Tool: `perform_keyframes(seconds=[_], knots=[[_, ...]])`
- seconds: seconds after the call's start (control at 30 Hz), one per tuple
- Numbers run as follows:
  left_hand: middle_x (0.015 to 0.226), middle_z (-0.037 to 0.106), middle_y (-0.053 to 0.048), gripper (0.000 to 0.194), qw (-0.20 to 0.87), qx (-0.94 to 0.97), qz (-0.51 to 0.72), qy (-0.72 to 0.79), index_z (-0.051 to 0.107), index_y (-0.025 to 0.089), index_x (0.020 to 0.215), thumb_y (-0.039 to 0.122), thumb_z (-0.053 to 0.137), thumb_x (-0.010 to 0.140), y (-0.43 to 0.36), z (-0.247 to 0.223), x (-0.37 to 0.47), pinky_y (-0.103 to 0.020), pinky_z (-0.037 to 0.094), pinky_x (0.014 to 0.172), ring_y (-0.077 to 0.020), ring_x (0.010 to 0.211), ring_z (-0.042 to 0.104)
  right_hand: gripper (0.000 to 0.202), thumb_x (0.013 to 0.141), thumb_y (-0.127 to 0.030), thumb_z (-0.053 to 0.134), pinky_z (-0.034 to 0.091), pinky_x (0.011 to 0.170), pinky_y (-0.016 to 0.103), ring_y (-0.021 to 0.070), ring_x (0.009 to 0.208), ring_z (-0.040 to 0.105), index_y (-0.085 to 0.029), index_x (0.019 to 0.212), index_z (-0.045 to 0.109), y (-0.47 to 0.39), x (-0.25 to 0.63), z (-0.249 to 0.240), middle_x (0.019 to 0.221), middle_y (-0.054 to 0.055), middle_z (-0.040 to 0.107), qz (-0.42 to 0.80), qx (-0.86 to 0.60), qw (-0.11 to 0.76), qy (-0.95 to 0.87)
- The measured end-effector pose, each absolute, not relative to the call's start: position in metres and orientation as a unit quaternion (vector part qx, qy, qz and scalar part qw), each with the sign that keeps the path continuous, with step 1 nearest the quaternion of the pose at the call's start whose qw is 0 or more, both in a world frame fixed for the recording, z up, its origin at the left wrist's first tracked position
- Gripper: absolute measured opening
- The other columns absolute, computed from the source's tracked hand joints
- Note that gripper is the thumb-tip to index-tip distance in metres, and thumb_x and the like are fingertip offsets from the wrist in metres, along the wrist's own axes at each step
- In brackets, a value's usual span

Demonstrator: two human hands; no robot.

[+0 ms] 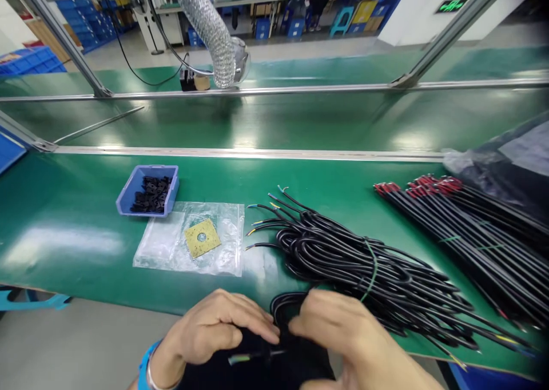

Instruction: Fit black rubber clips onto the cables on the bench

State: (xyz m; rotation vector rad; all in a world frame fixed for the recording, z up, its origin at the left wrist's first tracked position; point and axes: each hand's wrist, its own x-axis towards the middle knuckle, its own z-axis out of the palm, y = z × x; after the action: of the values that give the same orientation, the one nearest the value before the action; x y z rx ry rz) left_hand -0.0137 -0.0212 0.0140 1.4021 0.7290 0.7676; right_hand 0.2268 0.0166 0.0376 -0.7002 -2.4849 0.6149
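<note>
My left hand [217, 324], wearing a blue wristband, is closed with its fingertips on a black cable [286, 303] near the bench's front edge. My right hand [343, 330] is curled around the same cable from the other side. The cable loops up between the hands, and its lower part is lost against dark cloth. A stripped end with coloured wires [239, 358] shows below my left fingers. Right of the hands lies a large bundle of black cables [343, 253], tied with a green band, its coloured wire ends pointing left.
A blue bin [124, 198] of small black parts stands at left. Clear plastic bags [160, 244] lie beside it, with a yellowish square plate [203, 238] on top. Black cables with red ends [467, 230] lie at right. A silver duct [210, 30] hangs over the metal rail [300, 90].
</note>
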Motion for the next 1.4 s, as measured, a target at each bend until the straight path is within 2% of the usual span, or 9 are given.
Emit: perform_keyframes(seconds=[0.17, 0.3, 0.5, 0.87, 1.03, 1.1, 1.2, 1.3, 1.4], knots=[[0.087, 0.076, -0.008, 0.025, 0.472, 0.751, 0.248, 0.389, 0.076, 0.019, 0.105, 0.03, 0.059, 0.09, -0.03, 0.006, 0.025, -0.027, 0.052, 0.073, -0.0192, 0.075, 0.069, 0.02, 0.091, -0.033, 0.06, 0.04, 0.069, 0.04, 0.0259, 0.078, 0.054, -0.014, 0.096, 0.063, 0.072, 0.214, 0.052, 0.085, 0.013, 0.066, -0.07, -0.381, 0.289, -0.875], [0.072, 0.07, -0.003, 0.008, 0.311, 0.86, 0.198, 0.353, 0.074, 0.019, 0.083, 0.022, 0.067, 0.085, -0.039, -0.008, 0.047, -0.025, 0.05, 0.068, -0.0161, 0.068, 0.063, 0.017, 0.092, -0.028, 0.054, 0.04, 0.066, 0.04, 0.0276, 0.078, 0.052, -0.015, 0.083, 0.061, 0.088, 0.2, 0.041, 0.08, 0.013, 0.062, -0.057, -0.377, 0.224, -0.897], [0.078, 0.069, -0.006, 0.015, 0.409, 0.702, 0.363, 0.456, 0.077, 0.017, 0.089, 0.023, 0.072, 0.076, -0.032, -0.01, 0.025, -0.024, 0.05, 0.064, -0.0166, 0.069, 0.064, 0.014, 0.09, -0.009, 0.048, 0.042, 0.07, 0.033, 0.0185, 0.074, 0.049, -0.017, 0.083, 0.057, 0.046, 0.212, 0.03, 0.08, 0.006, 0.058, 0.14, -0.237, 0.249, -0.929], [0.073, 0.063, -0.004, 0.006, 0.449, 0.587, 0.42, 0.527, 0.069, 0.016, 0.075, 0.018, 0.066, 0.08, -0.023, -0.007, 0.008, -0.026, 0.048, 0.068, -0.015, 0.071, 0.059, 0.016, 0.094, -0.011, 0.045, 0.037, 0.065, 0.035, 0.0126, 0.05, 0.045, -0.015, 0.091, 0.06, 0.049, 0.193, 0.034, 0.06, -0.004, 0.053, 0.101, -0.192, 0.25, -0.944], [0.093, 0.071, -0.008, 0.034, 0.588, 0.419, 0.505, 0.473, 0.063, 0.018, 0.112, 0.031, 0.071, 0.082, -0.023, -0.012, 0.004, -0.028, 0.055, 0.069, -0.0173, 0.078, 0.067, 0.025, 0.096, -0.013, 0.039, 0.037, 0.06, 0.031, 0.0137, 0.055, 0.052, -0.016, 0.116, 0.053, 0.051, 0.195, 0.029, 0.07, -0.002, 0.061, 0.215, -0.191, 0.203, -0.936], [0.084, 0.073, -0.007, 0.031, 0.591, 0.387, 0.535, 0.463, 0.064, 0.018, 0.109, 0.034, 0.07, 0.083, -0.022, -0.013, 0.003, -0.027, 0.057, 0.064, -0.0171, 0.07, 0.07, 0.027, 0.096, -0.012, 0.037, 0.037, 0.058, 0.03, 0.0136, 0.054, 0.052, -0.017, 0.119, 0.051, 0.049, 0.194, 0.024, 0.069, -0.003, 0.062, 0.207, -0.199, 0.21, -0.935], [0.07, 0.073, -0.004, 0.005, 0.402, 0.482, 0.556, 0.545, 0.069, 0.018, 0.088, 0.021, 0.069, 0.084, -0.022, -0.012, 0.005, -0.025, 0.057, 0.06, -0.0163, 0.062, 0.07, 0.024, 0.097, -0.011, 0.035, 0.037, 0.056, 0.03, 0.0136, 0.049, 0.053, -0.016, 0.114, 0.052, 0.047, 0.189, 0.016, 0.063, -0.004, 0.061, 0.146, -0.214, 0.225, -0.939], [0.076, 0.076, -0.006, 0.013, 0.173, 0.618, 0.526, 0.558, 0.07, 0.019, 0.084, 0.007, 0.068, 0.079, -0.023, -0.007, 0.008, -0.024, 0.058, 0.065, -0.0169, 0.068, 0.072, 0.025, 0.098, -0.011, 0.032, 0.038, 0.057, 0.031, 0.0126, 0.046, 0.055, -0.014, 0.111, 0.053, 0.046, 0.183, 0.012, 0.059, -0.004, 0.061, 0.095, -0.214, 0.239, -0.942], [0.074, 0.076, -0.005, 0.012, 0.157, 0.671, 0.5, 0.524, 0.07, 0.019, 0.085, 0.008, 0.068, 0.079, -0.022, 0.003, -0.002, -0.021, 0.057, 0.063, -0.015, 0.065, 0.071, 0.025, 0.099, -0.013, 0.031, 0.038, 0.055, 0.03, 0.0118, 0.047, 0.057, -0.015, 0.106, 0.055, 0.046, 0.18, 0.013, 0.057, -0.005, 0.06, 0.075, -0.215, 0.251, -0.941]])
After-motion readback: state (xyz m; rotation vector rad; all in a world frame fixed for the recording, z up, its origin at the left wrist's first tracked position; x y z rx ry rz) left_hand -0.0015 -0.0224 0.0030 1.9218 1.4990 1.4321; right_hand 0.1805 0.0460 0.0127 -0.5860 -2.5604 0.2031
